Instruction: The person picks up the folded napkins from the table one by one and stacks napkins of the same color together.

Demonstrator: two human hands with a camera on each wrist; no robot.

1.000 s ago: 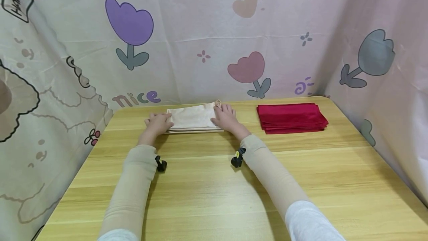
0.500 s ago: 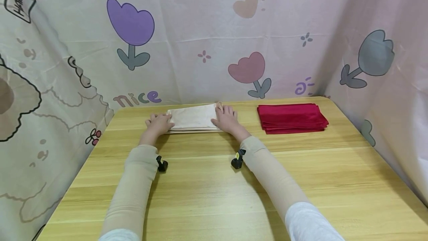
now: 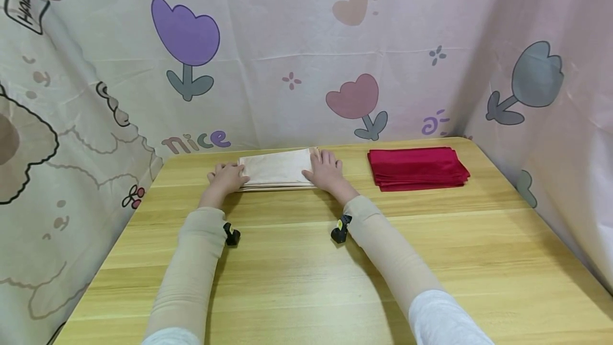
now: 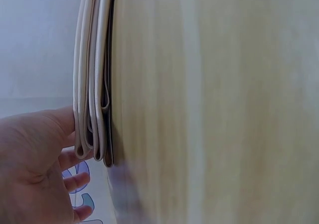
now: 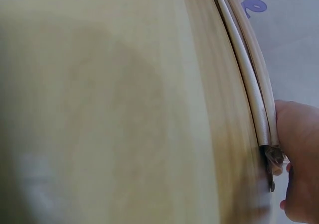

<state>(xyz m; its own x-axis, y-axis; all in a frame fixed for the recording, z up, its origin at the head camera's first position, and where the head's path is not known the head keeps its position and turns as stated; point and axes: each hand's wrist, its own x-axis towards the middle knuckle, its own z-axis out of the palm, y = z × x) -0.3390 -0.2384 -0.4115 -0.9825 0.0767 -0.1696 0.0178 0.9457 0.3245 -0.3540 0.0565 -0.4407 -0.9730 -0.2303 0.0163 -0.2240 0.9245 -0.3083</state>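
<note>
A stack of cream folded cloths (image 3: 275, 168) lies near the table's back edge, its layered folds seen edge-on in both wrist views. At its left end my left hand (image 3: 227, 178) grips it, thumb over the top. In the left wrist view the left hand (image 4: 37, 159) has fingers round the end of the folds (image 4: 94, 109). My right hand (image 3: 329, 172) holds the right end, thumb on top and fingers over the far corner. The right wrist view shows that right hand (image 5: 301, 154) against the cloths' end (image 5: 259, 104); some fingers are hidden there.
To the right lies a stack of dark red folded cloths (image 3: 417, 169). The wooden table (image 3: 287, 270) reaches back to a patterned curtain (image 3: 268, 41), which also hangs along both sides. A small black camera sits on each wrist.
A raised, rolled edge at the cream stack's back right corner has been flattened. My right fingers have shifted slightly right; the left hand stays almost still.
</note>
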